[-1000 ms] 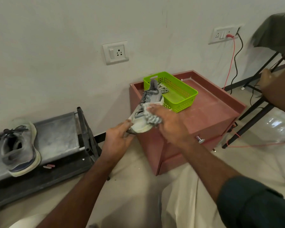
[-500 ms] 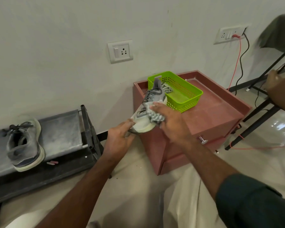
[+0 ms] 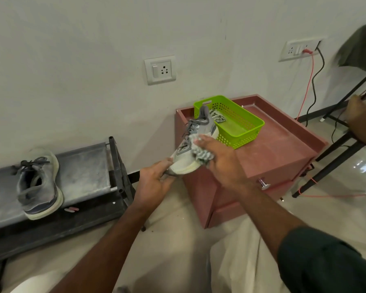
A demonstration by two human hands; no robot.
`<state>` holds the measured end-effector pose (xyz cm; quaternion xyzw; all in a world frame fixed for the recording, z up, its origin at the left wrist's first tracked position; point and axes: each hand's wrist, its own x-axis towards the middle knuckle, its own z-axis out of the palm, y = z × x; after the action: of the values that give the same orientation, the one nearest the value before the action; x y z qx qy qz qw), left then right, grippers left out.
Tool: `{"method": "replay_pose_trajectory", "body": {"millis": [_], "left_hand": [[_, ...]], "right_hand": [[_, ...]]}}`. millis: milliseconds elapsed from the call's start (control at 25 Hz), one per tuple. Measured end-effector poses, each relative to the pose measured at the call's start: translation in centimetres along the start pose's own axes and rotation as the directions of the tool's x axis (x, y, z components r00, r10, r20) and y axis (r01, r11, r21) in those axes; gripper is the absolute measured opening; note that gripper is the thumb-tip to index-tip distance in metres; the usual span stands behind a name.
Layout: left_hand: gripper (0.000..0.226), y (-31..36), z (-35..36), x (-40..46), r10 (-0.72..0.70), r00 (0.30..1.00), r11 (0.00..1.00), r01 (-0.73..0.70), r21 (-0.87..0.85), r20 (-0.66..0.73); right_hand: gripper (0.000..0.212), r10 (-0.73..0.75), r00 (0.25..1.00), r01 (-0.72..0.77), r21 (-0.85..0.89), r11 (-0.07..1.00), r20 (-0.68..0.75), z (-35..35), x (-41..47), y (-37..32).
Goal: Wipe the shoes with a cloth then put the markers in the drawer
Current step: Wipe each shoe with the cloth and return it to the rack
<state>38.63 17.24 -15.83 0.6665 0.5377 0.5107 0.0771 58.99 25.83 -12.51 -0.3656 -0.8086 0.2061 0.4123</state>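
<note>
My left hand [image 3: 154, 182] grips the toe of a grey shoe with a white sole [image 3: 195, 134], held up over the left front corner of a reddish drawer cabinet [image 3: 279, 153]. My right hand [image 3: 218, 157] holds a crumpled striped cloth [image 3: 200, 152] pressed against the shoe's side. A second grey shoe [image 3: 37, 185] rests on a low metal shoe rack [image 3: 82, 172] at the left. Two small pink markers [image 3: 71, 209] lie on the rack's front ledge next to it. The cabinet's drawer, with a metal knob [image 3: 265, 184], looks closed.
A lime-green plastic basket [image 3: 241, 121] stands on the cabinet top behind the held shoe, with a bit of cloth inside. A black folding stand [image 3: 336, 149], red and black cables and another person's hand [image 3: 359, 115] are at the right. Wall sockets sit above.
My right hand and cloth have slid slightly up along the shoe's side. The view has shifted left, so everything sits further right in the frame.
</note>
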Motion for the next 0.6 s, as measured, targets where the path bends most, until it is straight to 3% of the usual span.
{"method": "replay_pose_trajectory", "body": {"millis": [80, 120, 200, 240, 320, 360, 440, 520, 600], "left_hand": [[0.032, -0.5, -0.3, -0.1, -0.003, 1.000, 1.000, 0.003, -0.002, 0.028], [0.032, -0.8, -0.4, -0.1, -0.004, 0.999, 1.000, 0.004, 0.001, 0.049], [0.033, -1.0, -0.3, -0.1, 0.016, 0.997, 1.000, -0.017, 0.017, 0.080], [0.034, -0.9, -0.3, -0.1, 0.029, 0.996, 0.999, -0.031, 0.023, 0.083], [0.034, -0.7, -0.1, 0.1, 0.035, 0.996, 0.999, -0.036, 0.001, 0.083], [0.034, -0.7, 0.0, 0.1, 0.030, 0.996, 0.999, -0.028, -0.022, 0.081], [0.034, -0.6, -0.3, -0.2, 0.011, 0.998, 0.999, -0.007, -0.051, 0.067], [0.033, -0.5, -0.4, -0.2, 0.027, 0.997, 0.998, -0.022, -0.058, 0.073], [0.032, -0.6, -0.3, -0.2, 0.048, 0.995, 0.998, -0.044, -0.044, 0.083]], "right_hand": [[0.055, 0.232, 0.953, -0.235, 0.006, 0.972, -0.194, -1.5, 0.5, 1.7], [0.059, 0.257, 0.929, -0.266, 0.001, 0.964, -0.265, -1.8, 0.3, 1.7], [0.061, 0.119, 0.967, -0.128, -0.023, 0.992, -0.223, -1.5, -0.6, -0.2], [0.058, -0.023, 0.994, 0.018, -0.044, 0.999, -0.112, -1.1, -1.0, -1.5], [0.051, -0.220, 0.972, 0.230, -0.162, 0.960, 0.077, -0.3, -0.7, -1.5], [0.046, -0.195, 0.979, 0.203, -0.199, 0.959, 0.060, -0.3, 0.0, -0.2], [0.047, 0.093, 0.988, -0.110, -0.143, 0.984, -0.121, -1.6, 1.4, 2.8], [0.059, 0.295, 0.895, -0.338, -0.080, 0.938, -0.334, -3.5, 1.4, 4.2], [0.063, 0.160, 0.940, -0.189, -0.071, 0.979, -0.301, -3.4, 0.4, 2.4]]}}
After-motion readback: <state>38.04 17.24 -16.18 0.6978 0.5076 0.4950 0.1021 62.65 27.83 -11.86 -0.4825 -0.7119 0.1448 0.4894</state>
